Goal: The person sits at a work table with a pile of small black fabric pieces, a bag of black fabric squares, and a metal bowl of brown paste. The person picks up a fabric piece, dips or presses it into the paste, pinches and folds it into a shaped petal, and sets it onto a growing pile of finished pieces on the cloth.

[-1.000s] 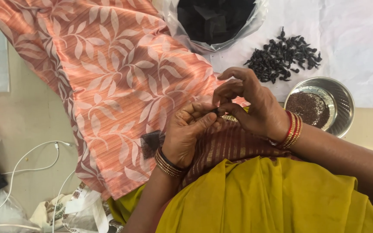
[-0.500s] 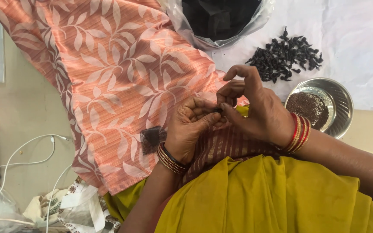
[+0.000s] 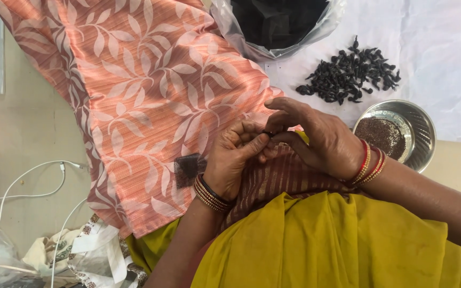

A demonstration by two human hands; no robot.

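A tiny dark piece [image 3: 267, 134], too small to identify, sits pinched where the fingertips of both hands meet, above the person's lap. The left hand [image 3: 236, 160] curls its thumb and forefinger narrowly onto the piece from below, gold and black bangles [image 3: 211, 193] ringing its wrist. The right hand [image 3: 316, 138] closes on the same piece from above, its fingers bent over the left fingertips; red and gold bangles [image 3: 369, 165] circle its wrist. Beneath the hands lies a maroon striped cloth [image 3: 284, 178], and nearer the camera a mustard-yellow garment [image 3: 337, 245]. To the left spreads an orange fabric with a pale leaf print [image 3: 156, 90]. Beyond the right hand, on a white sheet [image 3: 444, 48], lies a heap of small black dried pieces [image 3: 350, 77], with a round steel bowl of dark fine grains [image 3: 414, 130] just beside it. A clear plastic bag of black material [image 3: 278, 26] stands at the top. White cables [image 3: 28, 181] trail across the beige floor at left.
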